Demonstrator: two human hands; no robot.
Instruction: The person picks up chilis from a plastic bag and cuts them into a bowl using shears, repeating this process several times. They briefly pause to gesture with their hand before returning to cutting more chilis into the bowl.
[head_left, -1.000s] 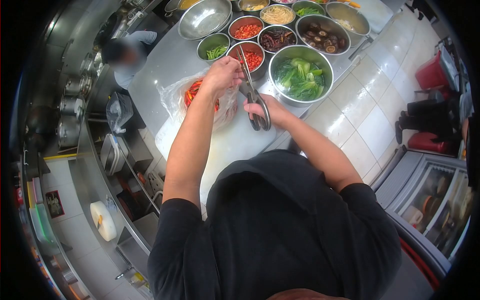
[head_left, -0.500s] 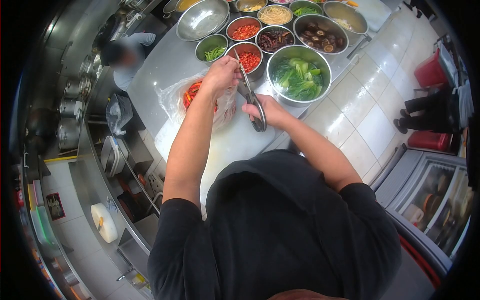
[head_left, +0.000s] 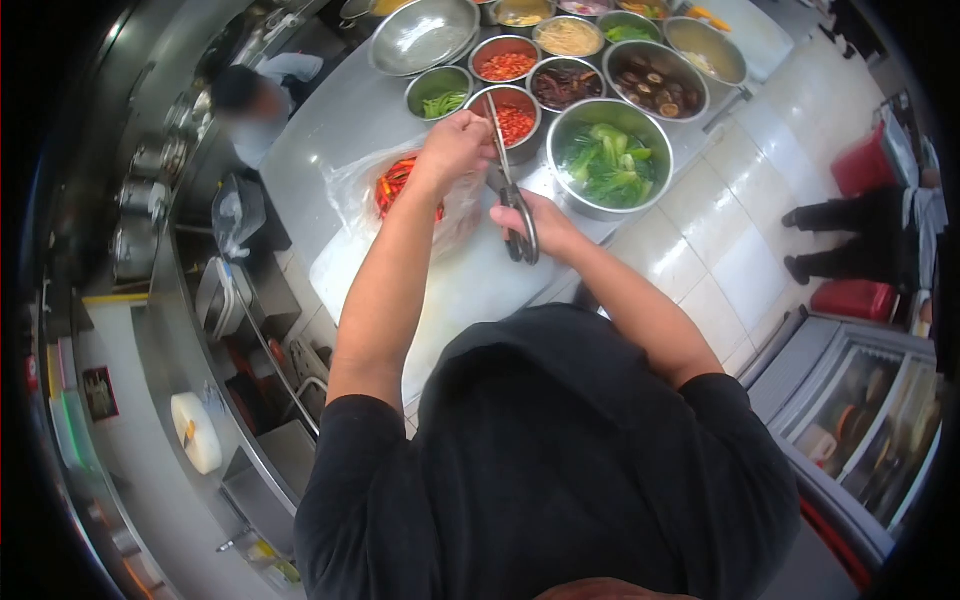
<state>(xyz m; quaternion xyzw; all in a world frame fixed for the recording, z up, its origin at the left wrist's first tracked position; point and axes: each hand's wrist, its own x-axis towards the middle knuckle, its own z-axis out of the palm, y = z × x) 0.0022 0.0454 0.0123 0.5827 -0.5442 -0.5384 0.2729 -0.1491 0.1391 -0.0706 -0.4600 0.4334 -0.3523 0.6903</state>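
Note:
My right hand [head_left: 545, 225] grips a pair of scissors [head_left: 507, 178] by the dark handles, blades pointing away from me toward a metal bowl of cut red chillies [head_left: 514, 124]. Just left of the blades, my left hand [head_left: 458, 150] is closed with the fingertips pinched at the near rim of that bowl. Whatever it pinches is too small or hidden to make out. Under my left forearm, a clear plastic bag [head_left: 347, 190] of whole red chillies [head_left: 396, 186] lies open on the steel table, partly covered by the arm.
Right of the scissors stands a pot of leafy greens in water [head_left: 612, 165]. Behind are bowls of dried chillies [head_left: 565, 85], mushrooms [head_left: 655, 82] and green pieces [head_left: 443, 103]. A white cutting board [head_left: 470, 275] lies close to me. Another person [head_left: 262, 110] is at the left.
The view has shifted slightly, so the table's contents appear further right. The scissors' handle loops look more spread than before. Both hands stay near the chilli bowl.

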